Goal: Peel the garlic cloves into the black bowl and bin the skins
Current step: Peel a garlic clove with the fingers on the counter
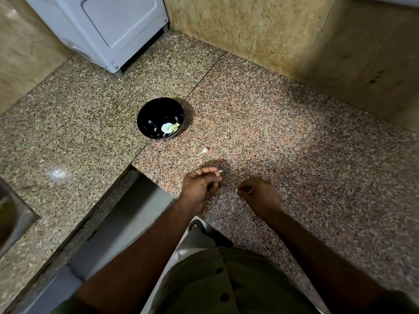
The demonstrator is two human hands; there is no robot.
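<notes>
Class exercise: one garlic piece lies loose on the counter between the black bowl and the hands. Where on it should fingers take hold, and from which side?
Pinch the garlic piece at its plump, rounded end, which points up and right, away from the thin tail. Come from above: it lies flat on the granite counter, apart from the black bowl, so nothing blocks a downward reach. The left hand looks nearer.

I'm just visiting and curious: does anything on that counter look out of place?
One small pale scrap, likely a garlic skin or stem, lies loose on the granite counter between the black bowl and the left hand. Nothing looks spilled or broken.
</notes>
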